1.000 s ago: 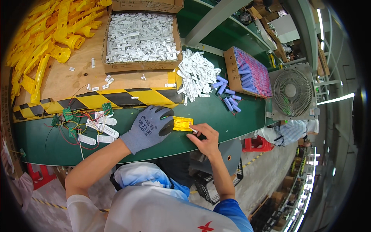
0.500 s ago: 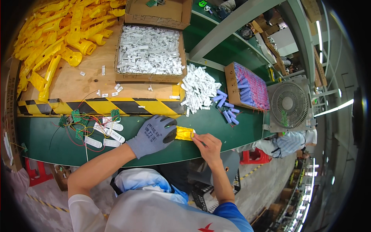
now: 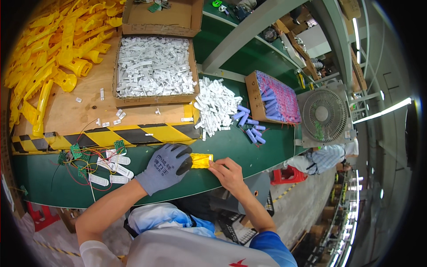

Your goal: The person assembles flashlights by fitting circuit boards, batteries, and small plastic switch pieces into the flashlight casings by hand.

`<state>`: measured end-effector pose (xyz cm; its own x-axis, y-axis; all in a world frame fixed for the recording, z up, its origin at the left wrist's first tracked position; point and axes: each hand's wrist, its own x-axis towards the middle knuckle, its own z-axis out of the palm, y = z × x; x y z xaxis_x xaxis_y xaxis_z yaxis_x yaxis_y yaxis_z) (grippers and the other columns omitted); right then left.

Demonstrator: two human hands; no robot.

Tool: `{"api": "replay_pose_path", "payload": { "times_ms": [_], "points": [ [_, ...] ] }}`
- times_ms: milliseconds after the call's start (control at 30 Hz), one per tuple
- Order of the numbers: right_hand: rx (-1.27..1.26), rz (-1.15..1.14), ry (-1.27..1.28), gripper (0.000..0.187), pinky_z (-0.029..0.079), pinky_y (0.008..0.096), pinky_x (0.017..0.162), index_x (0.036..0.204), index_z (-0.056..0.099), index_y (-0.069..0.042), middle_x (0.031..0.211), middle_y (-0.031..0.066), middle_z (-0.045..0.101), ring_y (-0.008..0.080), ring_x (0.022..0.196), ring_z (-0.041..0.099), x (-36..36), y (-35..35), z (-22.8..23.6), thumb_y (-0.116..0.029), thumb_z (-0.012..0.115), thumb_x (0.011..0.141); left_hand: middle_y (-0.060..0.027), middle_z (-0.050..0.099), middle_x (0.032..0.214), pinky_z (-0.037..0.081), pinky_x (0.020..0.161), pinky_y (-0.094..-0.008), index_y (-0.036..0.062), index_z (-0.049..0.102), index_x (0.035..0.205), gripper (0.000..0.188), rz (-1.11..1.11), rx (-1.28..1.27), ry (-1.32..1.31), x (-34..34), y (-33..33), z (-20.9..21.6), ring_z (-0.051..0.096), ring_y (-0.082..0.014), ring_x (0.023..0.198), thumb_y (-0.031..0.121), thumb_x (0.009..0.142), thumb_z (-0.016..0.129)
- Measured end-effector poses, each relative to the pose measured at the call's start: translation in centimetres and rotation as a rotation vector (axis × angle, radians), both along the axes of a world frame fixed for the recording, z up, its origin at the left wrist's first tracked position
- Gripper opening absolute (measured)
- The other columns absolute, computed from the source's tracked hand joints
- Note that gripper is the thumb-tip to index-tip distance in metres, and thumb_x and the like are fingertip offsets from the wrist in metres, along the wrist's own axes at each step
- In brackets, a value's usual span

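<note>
My left hand [image 3: 167, 167], in a grey work glove with dark fingertips, is closed on a yellow plastic housing [image 3: 201, 161] above the green table's front part. The far end of the housing is covered by the glove. My bare right hand [image 3: 228, 172] has thumb and fingers pinched at the housing's right end, where a small white piece [image 3: 210, 158] shows. How firmly that piece sits in the housing cannot be made out. Left of the glove lie white plastic covers [image 3: 116, 167] and green circuit boards [image 3: 76, 151] with thin red, yellow and black wires.
A cardboard box [image 3: 116, 71] of small white parts stands on a wooden board edged with striped tape. Beside it lie a loose white heap [image 3: 218, 104], purple cylindrical cells [image 3: 251, 127], a box [image 3: 255, 95] of such cells and a fan [image 3: 322, 113]. Yellow housings [image 3: 42, 58] are piled far left.
The whole view has shifted, so the table things sit further left. Both hands keep hold of the yellow housing, with the right fingers still at its right end.
</note>
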<state>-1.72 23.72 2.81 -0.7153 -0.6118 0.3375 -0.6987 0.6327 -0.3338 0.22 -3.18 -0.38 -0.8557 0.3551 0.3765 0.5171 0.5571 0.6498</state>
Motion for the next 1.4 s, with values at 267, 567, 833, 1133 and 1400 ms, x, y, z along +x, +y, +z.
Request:
{"api": "replay_pose_path", "payload": {
  "times_ms": [267,567,833,1133,1400],
  "points": [
    [0.077,0.019,0.073,0.02,0.054,0.0332,0.065,0.098,0.074,-0.006,0.095,0.005,0.066,0.0223,0.079,0.065,-0.3,-0.2,0.9,-0.012,0.082,0.081,-0.0091,0.066,0.118,0.051,0.092,-0.0429,0.0103,0.067,0.103,0.026,0.018,0.019,-0.008,-0.6,0.2,0.8,0.063,-0.031,0.104,0.018,0.08,0.076],
    [-0.231,-0.577,-0.215,0.021,0.056,0.0413,0.067,0.094,0.074,-0.001,0.076,0.0136,0.073,0.0332,0.069,0.07,-7.8,3.6,3.5,-0.022,0.073,0.09,-0.0099,0.067,0.116,0.052,0.092,-0.0427,0.0093,0.066,0.106,0.029,0.012,-0.034,0.001,-0.3,0.2,1.6,0.063,-0.0312,0.102,0.018,0.08,0.076],
    [0.178,-0.798,-0.094,0.046,0.056,0.047,0.076,0.114,0.069,-0.004,0.08,0.0157,0.074,0.0383,0.084,0.072,-16.0,4.7,0.8,-0.025,0.083,0.075,-0.0102,0.068,0.114,0.052,0.093,-0.0428,0.0101,0.067,0.107,0.031,0.042,-0.026,-0.005,-0.2,0.2,1.1,0.064,-0.0321,0.103,0.019,0.079,0.078],
    [-0.095,-0.758,-0.313,0.037,0.057,0.036,0.074,0.107,0.071,-0.004,0.085,0.0124,0.076,0.0251,0.08,0.074,-14.4,5.7,1.7,-0.025,0.081,0.078,-0.01,0.066,0.116,0.052,0.091,-0.0423,0.0093,0.065,0.105,0.029,0.021,-0.034,0.011,-0.8,0.0,1.4,0.063,-0.0303,0.102,0.02,0.08,0.076],
    [0.04,-0.731,-0.364,0.044,0.056,0.0381,0.075,0.121,0.068,-0.006,0.091,0.0136,0.076,0.0277,0.086,0.074,-16.3,4.5,2.4,-0.024,0.078,0.083,-0.0092,0.066,0.119,0.05,0.096,-0.0427,0.0109,0.067,0.107,0.031,0.013,-0.054,-0.035,-0.2,0.0,1.1,0.062,-0.0305,0.106,0.024,0.081,0.077]
  ]
}}
